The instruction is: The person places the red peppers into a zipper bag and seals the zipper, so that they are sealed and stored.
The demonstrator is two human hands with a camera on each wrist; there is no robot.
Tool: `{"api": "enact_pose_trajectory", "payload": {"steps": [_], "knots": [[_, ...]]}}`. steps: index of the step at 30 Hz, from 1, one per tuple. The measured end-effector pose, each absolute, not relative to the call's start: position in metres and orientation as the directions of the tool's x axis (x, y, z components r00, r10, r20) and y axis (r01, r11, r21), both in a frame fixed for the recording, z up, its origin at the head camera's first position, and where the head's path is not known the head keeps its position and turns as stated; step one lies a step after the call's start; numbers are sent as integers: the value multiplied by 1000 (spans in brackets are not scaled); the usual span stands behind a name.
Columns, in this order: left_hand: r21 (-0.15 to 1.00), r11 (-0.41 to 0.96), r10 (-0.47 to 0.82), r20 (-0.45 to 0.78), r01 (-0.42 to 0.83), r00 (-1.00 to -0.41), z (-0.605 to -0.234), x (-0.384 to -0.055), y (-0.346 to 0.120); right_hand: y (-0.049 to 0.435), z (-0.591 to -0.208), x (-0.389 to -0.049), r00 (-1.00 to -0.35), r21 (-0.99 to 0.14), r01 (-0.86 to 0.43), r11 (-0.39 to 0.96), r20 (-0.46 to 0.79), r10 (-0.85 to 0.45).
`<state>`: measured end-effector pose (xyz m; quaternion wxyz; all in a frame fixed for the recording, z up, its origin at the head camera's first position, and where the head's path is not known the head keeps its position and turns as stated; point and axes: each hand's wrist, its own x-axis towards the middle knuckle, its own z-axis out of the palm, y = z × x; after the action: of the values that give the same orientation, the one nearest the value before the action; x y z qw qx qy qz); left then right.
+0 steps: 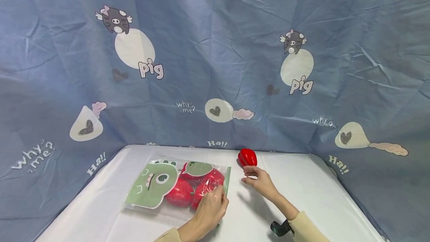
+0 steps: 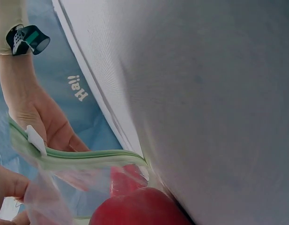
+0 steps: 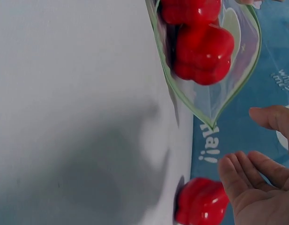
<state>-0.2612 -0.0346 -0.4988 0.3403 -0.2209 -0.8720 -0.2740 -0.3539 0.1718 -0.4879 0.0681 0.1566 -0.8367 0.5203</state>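
A clear zip bag (image 1: 171,212) with a green cartoon monster print lies on the white table, its mouth facing right. Several red bell peppers (image 1: 179,192) are inside it. My left hand (image 1: 211,204) pinches the upper side of the bag's mouth. In the right wrist view the green-edged mouth gapes, showing peppers (image 3: 203,54) within. One loose red bell pepper (image 1: 247,157) sits on the table at the back, right of the bag. Close in front of it is my right hand (image 1: 262,185), thumb and fingers apart, nothing held. Whether its fingertips touch the pepper, I cannot tell.
A blue cloth (image 1: 188,62) with pig prints hangs behind and beside the white table (image 1: 302,182). A small dark wrist camera (image 1: 281,228) is strapped at the right sleeve. A white slider (image 2: 35,139) sits on the bag's green zip.
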Motion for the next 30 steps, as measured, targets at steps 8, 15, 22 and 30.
{"api": "enact_pose_trajectory", "payload": {"steps": [8, 15, 22, 30], "knots": [[347, 749, 202, 692, 564, -693, -500, -262, -35, 180, -484, -358, -951, -852, -307, 425, 261, -164], [337, 751, 199, 705, 568, -681, -501, -263, -35, 185, -479, -360, -956, -848, -294, 440, 255, -147], [338, 745, 199, 710, 575, -675, -500, -262, -36, 191, -479, -369, -947, -839, -320, 440, 298, -121], [347, 735, 201, 709, 582, -676, -500, -262, -36, 193, -479, -386, -956, -847, -261, 463, 293, -3]]}}
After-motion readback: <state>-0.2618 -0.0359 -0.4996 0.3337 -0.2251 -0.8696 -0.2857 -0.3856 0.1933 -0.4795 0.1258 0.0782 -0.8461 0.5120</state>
